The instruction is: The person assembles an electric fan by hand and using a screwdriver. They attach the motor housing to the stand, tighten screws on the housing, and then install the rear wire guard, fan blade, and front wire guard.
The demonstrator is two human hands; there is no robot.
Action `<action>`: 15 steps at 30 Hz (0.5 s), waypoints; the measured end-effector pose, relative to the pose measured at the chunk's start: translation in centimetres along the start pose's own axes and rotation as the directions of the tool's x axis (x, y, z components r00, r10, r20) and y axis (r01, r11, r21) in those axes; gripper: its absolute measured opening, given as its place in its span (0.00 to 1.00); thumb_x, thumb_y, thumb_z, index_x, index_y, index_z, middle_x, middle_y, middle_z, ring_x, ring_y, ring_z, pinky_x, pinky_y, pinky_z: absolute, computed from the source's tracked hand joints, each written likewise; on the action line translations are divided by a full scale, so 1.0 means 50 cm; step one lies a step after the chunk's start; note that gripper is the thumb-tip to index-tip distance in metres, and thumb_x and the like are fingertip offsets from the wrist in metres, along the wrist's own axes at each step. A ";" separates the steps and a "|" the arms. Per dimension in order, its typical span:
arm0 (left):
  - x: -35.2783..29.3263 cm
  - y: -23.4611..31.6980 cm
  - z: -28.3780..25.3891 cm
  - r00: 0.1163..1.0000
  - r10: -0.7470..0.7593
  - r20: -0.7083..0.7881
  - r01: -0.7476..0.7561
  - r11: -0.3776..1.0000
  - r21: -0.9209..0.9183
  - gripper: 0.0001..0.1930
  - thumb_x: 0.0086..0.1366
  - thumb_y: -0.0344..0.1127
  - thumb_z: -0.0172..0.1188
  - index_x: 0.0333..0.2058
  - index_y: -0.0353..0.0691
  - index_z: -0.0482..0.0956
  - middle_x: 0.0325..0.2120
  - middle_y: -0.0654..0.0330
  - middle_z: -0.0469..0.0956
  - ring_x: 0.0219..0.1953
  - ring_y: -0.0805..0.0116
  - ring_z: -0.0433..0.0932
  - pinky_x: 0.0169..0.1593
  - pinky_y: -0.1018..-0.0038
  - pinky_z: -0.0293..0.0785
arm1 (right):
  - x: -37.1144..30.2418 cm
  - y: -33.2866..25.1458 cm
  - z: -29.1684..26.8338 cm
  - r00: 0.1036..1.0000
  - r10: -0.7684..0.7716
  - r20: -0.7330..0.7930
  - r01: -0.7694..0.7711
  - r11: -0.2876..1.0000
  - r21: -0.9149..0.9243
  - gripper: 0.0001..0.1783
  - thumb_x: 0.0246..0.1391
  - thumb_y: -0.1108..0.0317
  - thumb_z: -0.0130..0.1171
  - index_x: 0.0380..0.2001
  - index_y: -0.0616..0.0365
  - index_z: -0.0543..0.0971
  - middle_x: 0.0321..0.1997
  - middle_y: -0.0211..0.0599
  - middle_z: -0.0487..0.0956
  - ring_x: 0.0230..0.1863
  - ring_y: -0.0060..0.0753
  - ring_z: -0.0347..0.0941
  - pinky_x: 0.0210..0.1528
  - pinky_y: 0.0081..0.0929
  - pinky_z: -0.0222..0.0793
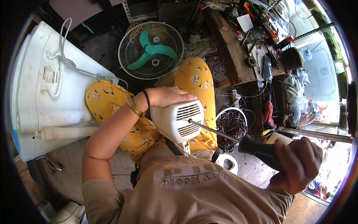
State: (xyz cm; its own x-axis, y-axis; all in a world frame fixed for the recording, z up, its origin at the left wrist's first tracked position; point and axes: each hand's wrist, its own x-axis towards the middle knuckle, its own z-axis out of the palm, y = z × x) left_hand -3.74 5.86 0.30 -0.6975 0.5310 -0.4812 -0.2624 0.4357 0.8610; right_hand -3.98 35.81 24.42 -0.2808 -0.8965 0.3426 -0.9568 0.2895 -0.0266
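Note:
A white fan motor housing (pixel 164 121) with slotted vents rests in my lap between my thighs. My left hand (pixel 169 97) grips its far side, the fingers lying along the top edge. In my right hand (pixel 300 160), out to the right, is a screwdriver (pixel 259 149) with a thick dark handle. Its long shaft runs left to the housing, and the tip sits in a hole between the two sets of vents. The screw inside, if any, is hidden.
Ahead on the floor lies a round fan grille with green blades (pixel 151 48). A large white appliance body (pixel 33 112) stands at my left, a knotted grey cord (pixel 69 63) on it. To the right are a cluttered wooden workbench (pixel 238 69) and a white bucket (pixel 244 115) of dark scraps.

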 end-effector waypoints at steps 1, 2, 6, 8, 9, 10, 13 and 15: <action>-0.006 0.005 -0.003 1.000 0.005 -0.004 -0.005 1.000 -0.013 0.37 0.66 0.67 0.36 0.55 0.40 0.73 0.51 0.52 0.76 0.54 0.58 0.72 0.60 0.72 0.63 | 0.004 -0.019 0.012 0.991 0.119 -0.066 -0.118 0.993 0.021 0.18 0.33 0.64 0.71 0.33 0.49 0.80 0.24 0.31 0.69 0.15 0.25 0.61 0.11 0.23 0.51; -0.011 0.016 -0.006 1.000 0.019 -0.003 -0.019 1.000 -0.019 0.37 0.67 0.67 0.36 0.55 0.39 0.73 0.50 0.52 0.76 0.54 0.59 0.73 0.59 0.72 0.63 | 0.000 -0.021 0.012 0.993 0.093 -0.067 -0.089 0.994 0.057 0.19 0.32 0.65 0.71 0.34 0.48 0.80 0.25 0.30 0.69 0.16 0.24 0.61 0.11 0.21 0.51; -0.007 0.013 -0.008 0.997 0.074 0.000 -0.074 0.996 -0.047 0.36 0.67 0.65 0.36 0.54 0.39 0.74 0.49 0.53 0.77 0.52 0.61 0.74 0.58 0.73 0.64 | -0.019 0.007 0.001 0.981 -0.191 0.034 0.184 0.973 0.141 0.24 0.28 0.65 0.70 0.37 0.41 0.81 0.26 0.31 0.70 0.18 0.24 0.64 0.13 0.20 0.53; 0.003 0.005 -0.006 0.998 0.067 -0.013 -0.067 0.997 -0.023 0.34 0.69 0.62 0.36 0.45 0.35 0.78 0.35 0.54 0.79 0.42 0.64 0.77 0.52 0.73 0.68 | -0.010 0.002 -0.011 0.988 -0.048 0.146 0.035 0.995 0.090 0.22 0.36 0.57 0.67 0.40 0.46 0.80 0.22 0.28 0.68 0.15 0.22 0.61 0.13 0.22 0.51; 0.007 0.004 -0.006 0.998 0.064 -0.020 -0.064 0.998 -0.009 0.33 0.70 0.60 0.37 0.40 0.33 0.79 0.28 0.54 0.79 0.36 0.65 0.78 0.48 0.73 0.70 | -0.010 0.007 -0.014 0.988 0.009 0.154 -0.026 0.993 0.111 0.22 0.40 0.57 0.66 0.41 0.49 0.79 0.22 0.30 0.68 0.15 0.24 0.63 0.13 0.23 0.53; 0.007 0.006 -0.004 0.998 0.058 -0.020 -0.058 0.998 -0.028 0.34 0.70 0.60 0.35 0.40 0.33 0.79 0.28 0.55 0.80 0.37 0.65 0.78 0.49 0.73 0.69 | -0.011 0.008 -0.009 0.989 0.055 0.140 -0.079 0.982 0.170 0.22 0.43 0.57 0.65 0.43 0.52 0.78 0.23 0.32 0.69 0.15 0.25 0.64 0.13 0.23 0.54; 0.003 -0.004 -0.003 0.994 0.065 -0.086 -0.065 0.998 0.003 0.35 0.70 0.61 0.34 0.41 0.33 0.79 0.31 0.54 0.81 0.38 0.65 0.79 0.50 0.72 0.69 | -0.022 0.037 0.011 0.997 0.052 0.056 -0.073 0.879 0.471 0.22 0.47 0.61 0.65 0.45 0.57 0.76 0.28 0.40 0.70 0.16 0.29 0.68 0.13 0.24 0.58; -0.005 0.022 -0.018 0.999 -0.018 0.033 0.017 1.000 0.026 0.35 0.69 0.64 0.33 0.54 0.40 0.74 0.49 0.53 0.77 0.53 0.60 0.74 0.59 0.72 0.63 | -0.037 0.050 0.015 1.000 0.016 0.000 -0.012 0.756 0.654 0.22 0.41 0.69 0.67 0.43 0.55 0.76 0.35 0.49 0.71 0.18 0.33 0.71 0.15 0.25 0.63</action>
State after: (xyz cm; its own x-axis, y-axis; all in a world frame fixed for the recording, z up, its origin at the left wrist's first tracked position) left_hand -4.45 5.55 1.52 -0.6701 0.5470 -0.5018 -0.2570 0.4633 0.8481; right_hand -5.91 37.95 22.98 -0.2960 -0.8919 0.3419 -0.7695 0.0105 -0.6386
